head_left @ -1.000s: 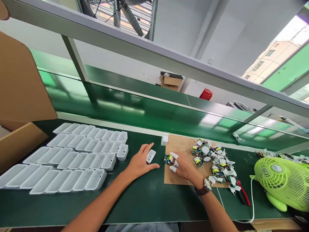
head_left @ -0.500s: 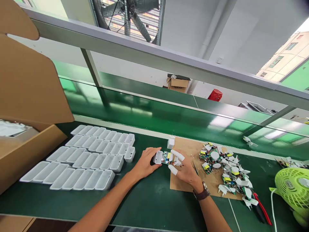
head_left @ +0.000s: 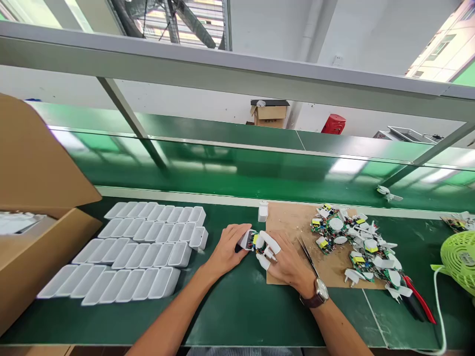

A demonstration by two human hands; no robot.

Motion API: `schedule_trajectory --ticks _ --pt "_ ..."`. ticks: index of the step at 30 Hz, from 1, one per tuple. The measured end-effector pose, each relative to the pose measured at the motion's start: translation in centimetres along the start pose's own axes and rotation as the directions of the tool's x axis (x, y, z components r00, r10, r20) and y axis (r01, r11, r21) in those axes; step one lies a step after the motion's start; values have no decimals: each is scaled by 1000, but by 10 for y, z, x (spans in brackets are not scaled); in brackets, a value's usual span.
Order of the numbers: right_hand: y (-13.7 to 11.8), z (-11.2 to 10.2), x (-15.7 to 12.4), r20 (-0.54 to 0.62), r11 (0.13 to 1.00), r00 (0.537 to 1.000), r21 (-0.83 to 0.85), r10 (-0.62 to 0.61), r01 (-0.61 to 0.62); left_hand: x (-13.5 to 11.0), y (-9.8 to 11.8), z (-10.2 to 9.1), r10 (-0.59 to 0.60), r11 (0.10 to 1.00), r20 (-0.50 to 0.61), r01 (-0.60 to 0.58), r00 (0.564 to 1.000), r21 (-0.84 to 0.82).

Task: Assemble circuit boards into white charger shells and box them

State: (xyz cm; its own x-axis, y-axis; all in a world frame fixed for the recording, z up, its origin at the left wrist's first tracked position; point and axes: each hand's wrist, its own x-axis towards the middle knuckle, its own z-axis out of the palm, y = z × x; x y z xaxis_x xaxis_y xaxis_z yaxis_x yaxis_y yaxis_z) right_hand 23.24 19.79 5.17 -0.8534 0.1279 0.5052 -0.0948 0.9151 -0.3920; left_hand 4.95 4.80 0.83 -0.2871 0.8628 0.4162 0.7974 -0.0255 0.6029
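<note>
My left hand (head_left: 230, 245) is closed round a small white plastic case (head_left: 245, 239), its open end turned to the right. In my right hand (head_left: 285, 258), whose thumb and fingers wear white finger cots, is a green circuit board (head_left: 256, 241) with a yellow part and a white plug piece. The board's left end sits partly inside the case's opening. Rows of open white cases (head_left: 148, 254) stand to the left of my hands. Right of them, a pile of circuit boards with white plug pieces (head_left: 358, 247) lies partly on a brown board (head_left: 289, 217).
Tweezers (head_left: 308, 254) lie beside my right wrist. Red-and-black pliers (head_left: 419, 299) and a green fan (head_left: 460, 259) with a white cable are at the right. An open cardboard box (head_left: 44, 247) stands at the left. One white case (head_left: 263, 211) stands upright at the back.
The circuit board has gone further left into the case, and less of it shows. My right hand has closed in toward my left. The camera view has tilted.
</note>
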Motion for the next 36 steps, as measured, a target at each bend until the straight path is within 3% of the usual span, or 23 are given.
schedule_trajectory --ticks 22,36 --pt "-1 7 -1 1 999 999 7 35 -35 0 1 3 33 999 -14 -33 999 -24" --pt "-1 5 0 26 999 999 32 39 -40 -1 5 5 -50 998 26 50 998 -29"
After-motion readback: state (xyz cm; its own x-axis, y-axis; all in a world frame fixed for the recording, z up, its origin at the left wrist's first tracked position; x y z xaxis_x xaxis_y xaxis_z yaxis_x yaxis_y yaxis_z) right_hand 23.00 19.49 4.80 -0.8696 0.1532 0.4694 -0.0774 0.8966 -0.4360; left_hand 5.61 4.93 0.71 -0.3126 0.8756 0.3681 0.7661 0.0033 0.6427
